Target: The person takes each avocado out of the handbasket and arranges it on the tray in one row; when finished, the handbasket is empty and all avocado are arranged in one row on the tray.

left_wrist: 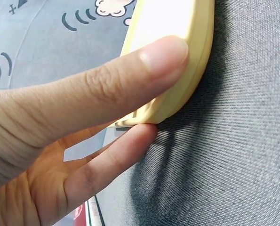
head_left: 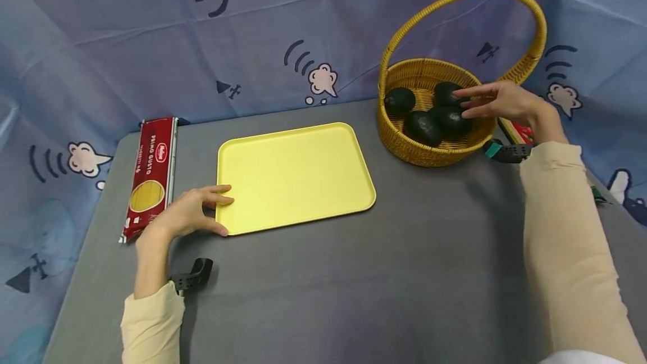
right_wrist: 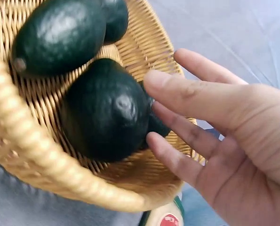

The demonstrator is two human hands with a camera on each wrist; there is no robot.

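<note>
A yellow tray (head_left: 295,176) lies on the grey table, its near left corner between the thumb and fingers of my left hand (head_left: 189,212). In the left wrist view the thumb overlaps the rim of the tray (left_wrist: 201,61), and a fingertip meets its corner. At the back right stands a yellow wicker basket (head_left: 419,156) with a tall handle, holding several dark green avocados (head_left: 423,128). My right hand (head_left: 510,103) reaches over the basket's right side, fingers apart and holding nothing. Its fingertips are close beside one avocado (right_wrist: 107,113) in the right wrist view.
Left of the tray lies a red pack of spaghetti (head_left: 151,176). Behind the basket and my right arm, a colourful package (head_left: 520,131) is partly hidden. A patterned blue cloth (head_left: 273,32) hangs along the table's back edge.
</note>
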